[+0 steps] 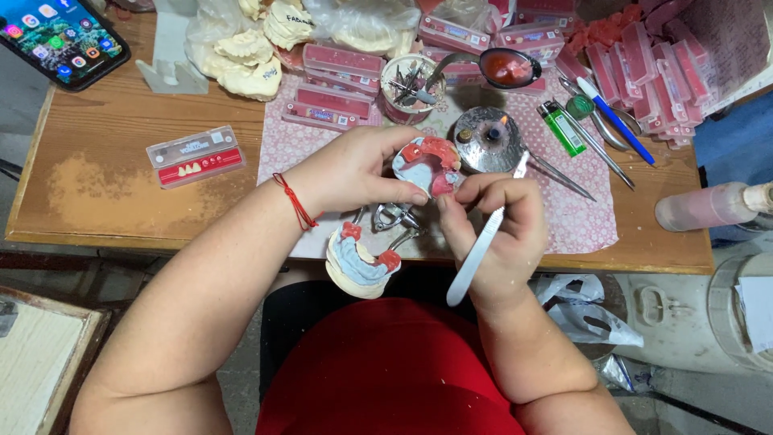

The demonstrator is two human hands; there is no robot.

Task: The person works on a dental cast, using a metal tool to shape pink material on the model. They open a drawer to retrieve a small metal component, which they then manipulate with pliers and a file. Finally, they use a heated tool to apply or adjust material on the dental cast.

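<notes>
**Plaster cast w/ wax rim held over desk edge**

The left hand (358,173) grips a cast (429,163), thumb and fingers closed round its rim, holding it in the air just above the near edge of the desk (97,185). The cast is pale plaster w/ red wax (435,148) on top. The right hand (495,234) is closed on a slim metal tool (481,246), pen-style; thumb and forefinger also touch the cast's lower right edge.

A 2nd cast (360,264), same colours, hangs lower on a metal frame (392,217), near the lap.

Handling, as a judgement: plaster is stiff but brittle, likely chips if knocked or dropped; fairly light for 1 hand. The wax is soft and probably marks under finger pressure, more so near the small flame (501,129) burning just behind. So grip belongs on the plaster sides and base, not on the red part. The surface looks dry, not slippery.

Also on the desk: tooth card (196,155), green lighter (562,129), blue pen (616,121), cup of tools (412,87), phone (60,40).
</notes>
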